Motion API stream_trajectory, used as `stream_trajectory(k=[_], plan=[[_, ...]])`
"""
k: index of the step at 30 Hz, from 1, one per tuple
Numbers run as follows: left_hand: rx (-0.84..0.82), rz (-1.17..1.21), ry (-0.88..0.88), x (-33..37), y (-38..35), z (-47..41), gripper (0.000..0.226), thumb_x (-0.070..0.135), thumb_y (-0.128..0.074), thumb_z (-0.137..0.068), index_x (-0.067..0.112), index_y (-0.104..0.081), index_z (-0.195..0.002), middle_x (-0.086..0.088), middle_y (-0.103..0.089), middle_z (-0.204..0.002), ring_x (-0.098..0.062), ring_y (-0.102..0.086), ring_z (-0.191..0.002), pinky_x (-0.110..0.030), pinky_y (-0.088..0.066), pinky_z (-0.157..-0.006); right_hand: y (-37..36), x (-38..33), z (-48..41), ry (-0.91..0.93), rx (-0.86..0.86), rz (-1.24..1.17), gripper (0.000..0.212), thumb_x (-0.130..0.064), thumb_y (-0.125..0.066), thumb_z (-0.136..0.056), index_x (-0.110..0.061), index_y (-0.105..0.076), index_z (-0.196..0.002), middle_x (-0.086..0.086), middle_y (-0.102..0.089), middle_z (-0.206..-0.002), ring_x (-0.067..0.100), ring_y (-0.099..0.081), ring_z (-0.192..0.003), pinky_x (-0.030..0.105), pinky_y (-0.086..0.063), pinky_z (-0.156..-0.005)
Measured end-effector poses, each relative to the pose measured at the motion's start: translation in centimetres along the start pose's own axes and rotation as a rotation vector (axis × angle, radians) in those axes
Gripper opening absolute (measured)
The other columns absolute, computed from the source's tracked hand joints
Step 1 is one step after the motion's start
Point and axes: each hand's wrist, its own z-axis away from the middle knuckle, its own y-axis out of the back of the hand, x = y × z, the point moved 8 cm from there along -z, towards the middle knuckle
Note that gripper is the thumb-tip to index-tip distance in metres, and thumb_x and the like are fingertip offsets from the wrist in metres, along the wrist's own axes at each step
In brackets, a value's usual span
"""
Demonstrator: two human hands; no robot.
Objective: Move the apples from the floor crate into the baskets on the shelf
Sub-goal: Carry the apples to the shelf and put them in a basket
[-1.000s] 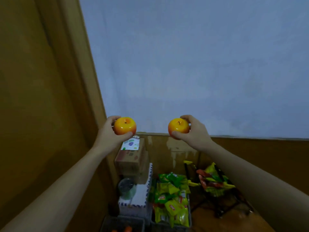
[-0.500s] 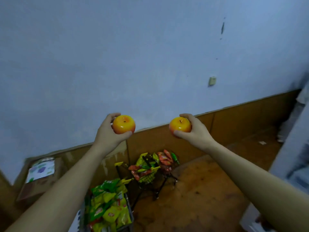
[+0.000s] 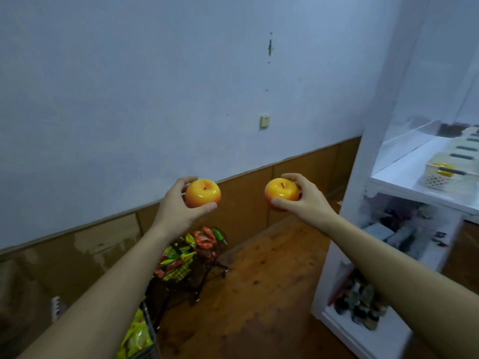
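Arms outstretched; left hand (image 3: pixel 173 209) grips left apple (image 3: pixel 203 193), right hand (image 3: pixel 309 203) apparently wraps right apple (image 3: pixel 282 194).

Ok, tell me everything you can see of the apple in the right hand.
The apple is round and glossy, yellow-orange shading to red at the bottom, with a short dark stem in a dimple on top. Its skin looks smooth, perhaps plastic. It is held in the air, stem up, left of the white shelf. The right hand grips it: thumb on the near side, fingers curled round the far side.

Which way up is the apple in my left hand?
Roughly upright: the apple shows its stem dimple on top, gripped by the left hand.
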Motion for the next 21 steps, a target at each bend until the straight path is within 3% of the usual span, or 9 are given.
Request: stream_trajectory(k=[5,10,14,18,21], plan=[[-0.086,0.057,-0.053,4.2,-8.7,0.1,0.073,0.034,-0.092,-0.067,0.030,-0.054,-0.130,0.001,-0.060,-0.121,-0.008,-0.061,-0.101,-0.029,-0.051,-0.081,8.9,4.7,4.1,-0.054,0.081,0.030,0.080,-0.051,-0.088,-0.066,-0.038,-0.049,-0.134,-0.015,-0.054,-0.120,0.011,-0.058,-0.107,0.030,-0.053,-0.087],[-0.231,0.085,-0.136,9.0,-18.6,-0.4,0.074,0.041,-0.092,-0.065,0.037,-0.053,-0.128,0.004,-0.059,-0.122,-0.013,-0.061,-0.106,-0.035,-0.055,-0.087,17.7,9.8,8.2,-0.163,0.181,0.083,0.082,-0.045,-0.090,-0.067,-0.035,-0.048,-0.137,-0.005,-0.055,-0.129,0.017,-0.059,-0.109,0.037,-0.054,-0.091],[-0.338,0.084,-0.224,13.6,-26.1,-1.7,0.077,0.039,-0.091,-0.067,0.037,-0.050,-0.132,0.005,-0.056,-0.125,-0.014,-0.058,-0.109,-0.025,-0.051,-0.082,24.7,13.7,11.1,-0.241,0.300,0.112,0.084,-0.053,-0.088,-0.057,-0.038,-0.051,-0.132,-0.008,-0.058,-0.123,0.016,-0.061,-0.108,0.042,-0.054,-0.093],[-0.404,0.142,-0.290,17.8,-33.3,-3.3,0.075,0.038,-0.091,-0.067,0.037,-0.050,-0.131,0.011,-0.056,-0.118,-0.003,-0.056,-0.103,-0.023,-0.049,-0.081,31.0,16.9,13.2,-0.290,0.408,0.145,0.078,-0.039,-0.092,-0.063,-0.035,-0.053,-0.130,-0.017,-0.055,-0.113,0.016,-0.062,-0.106,0.037,-0.053,-0.092],[-0.472,0.194,-0.312,20.3,-39.3,-4.2,0.075,0.042,-0.091,-0.066,0.039,-0.051,-0.129,0.021,-0.055,-0.116,0.003,-0.055,-0.102,-0.024,-0.050,-0.080,34.7,19.5,13.5,-0.313,0.446,0.183,0.077,-0.044,-0.091,-0.062,-0.042,-0.052,-0.128,-0.015,-0.056,-0.117,0.011,-0.060,-0.104,0.036,-0.054,-0.091]])
